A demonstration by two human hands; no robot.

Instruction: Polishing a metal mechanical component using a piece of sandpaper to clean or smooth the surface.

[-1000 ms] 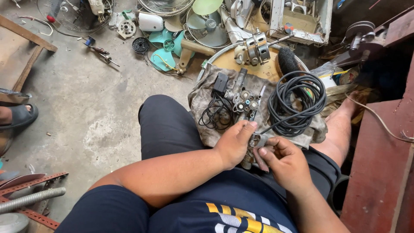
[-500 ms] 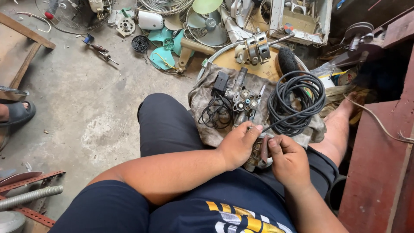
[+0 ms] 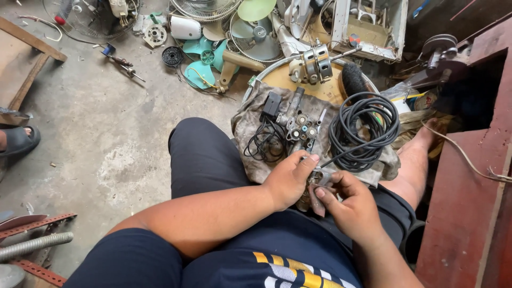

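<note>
I sit on the floor with a grey metal pump body (image 3: 303, 128) lying on a dirty cloth (image 3: 250, 125) between my knees. My left hand (image 3: 288, 178) grips the near end of the pump body, fingers curled over it. My right hand (image 3: 346, 200) pinches a small metal part against that same end; the part is mostly hidden by my fingers. A coil of black cable (image 3: 365, 130) rests on the cloth to the right of the pump. A thinner black cord with a plug (image 3: 266, 133) lies to its left.
Fan parts litter the concrete floor ahead: teal blades (image 3: 205, 58), wire grilles (image 3: 205, 8), a small motor (image 3: 314, 61). A screwdriver (image 3: 125, 66) lies at left. Another person's sandalled foot (image 3: 16, 140) shows at the left edge. A rust-red metal cabinet (image 3: 469, 202) stands close at right.
Both hands stay on the pump's near end. My right hand has shifted a little, its fingers working the small part. The view has tilted slightly.
</note>
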